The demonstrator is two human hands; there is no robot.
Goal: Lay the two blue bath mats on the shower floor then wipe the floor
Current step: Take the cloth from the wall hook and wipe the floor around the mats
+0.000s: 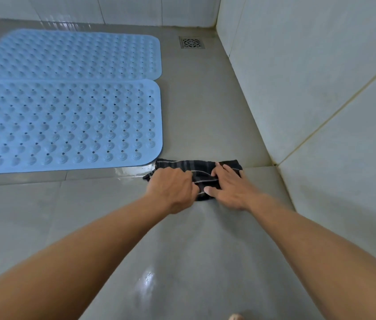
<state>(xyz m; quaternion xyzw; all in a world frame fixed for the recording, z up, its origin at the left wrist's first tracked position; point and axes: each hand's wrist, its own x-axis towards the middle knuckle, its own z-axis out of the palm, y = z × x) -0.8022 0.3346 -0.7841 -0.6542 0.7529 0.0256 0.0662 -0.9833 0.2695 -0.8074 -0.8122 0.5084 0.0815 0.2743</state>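
Both blue mats are already down, so the laying step looks finished and the wiping is in hand. The near mat (66, 125) lies just beyond and to the left of the fingers, its front corner almost touching the cloth (182, 165). The far mat (73, 54) sits behind it, edge to edge, well beyond the fingers.

The left hand (170, 188) grips the dark striped cloth with its fingers curled down into the bunched fabric. The right hand (230, 190) lies on the cloth's other end, fingers spread across it and pressing it to the shower floor (205, 112), thumb out to the side.

A wet streak (131, 170) shines just left of the left fingers, along the near mat's front edge. Another wet patch (145, 280) glints on the tile well behind the fingers, between the forearms.

The next move probably calls for steady downward pressure while the cloth slides over those wet spots. It should stay clear of the mat corner so it does not lift. The strip ahead of the fingers, towards the drain (191, 42) and along the wall (321, 88), seems left to cover.
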